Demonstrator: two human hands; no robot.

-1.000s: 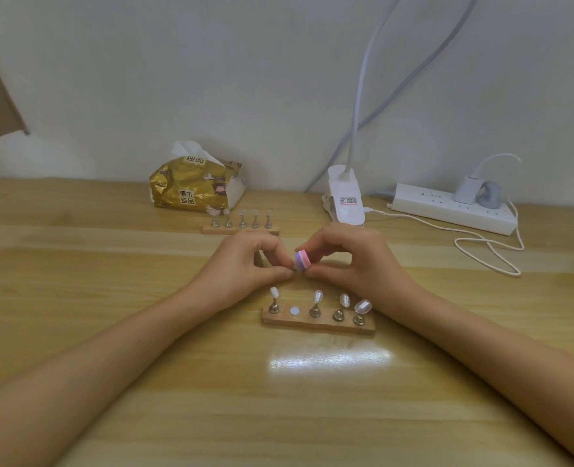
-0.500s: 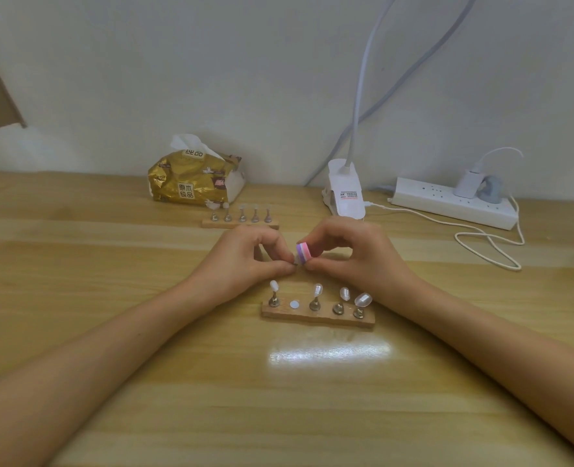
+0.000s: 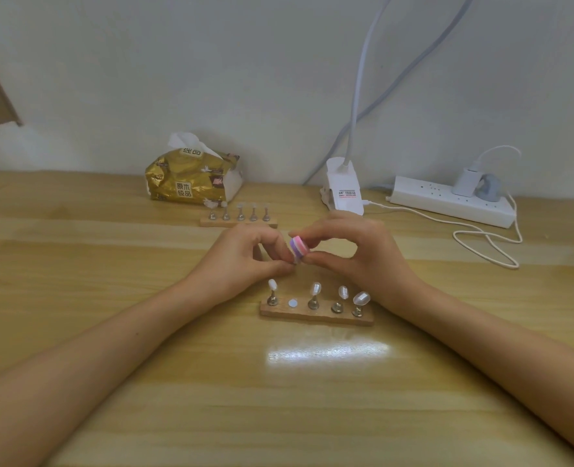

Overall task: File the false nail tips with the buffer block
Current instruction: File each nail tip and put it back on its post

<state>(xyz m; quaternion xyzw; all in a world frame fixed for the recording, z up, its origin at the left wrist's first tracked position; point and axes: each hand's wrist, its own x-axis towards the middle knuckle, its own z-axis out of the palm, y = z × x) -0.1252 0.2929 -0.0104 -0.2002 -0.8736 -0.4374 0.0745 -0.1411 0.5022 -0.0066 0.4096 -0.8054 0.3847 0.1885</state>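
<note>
Pale wood table [image 3: 110,332] runs back to a white wall. At the back left I see a gold tissue pack [image 3: 191,183], and just in front of it a small wooden stand [image 3: 238,223] carrying five pegs. The left grip [image 3: 242,261] has thumb and forefinger curled together, pinching a pale sliver (a false nail tip [image 3: 296,261], as far as I can make out) that touches the lower edge of the buffer block [image 3: 298,248]. That block, striped pink, white and purple, is held above the table by the right grip [image 3: 363,257], fingers on top and thumb beneath. Nearer to me lies a second stand [image 3: 316,316] with four nail tips [image 3: 315,288] upright on pegs and one bare round spot, second from the left. Behind sits a white lamp clamp [image 3: 344,187]; far right, a power strip [image 3: 447,203] with a looped white cable [image 3: 487,244].
</note>
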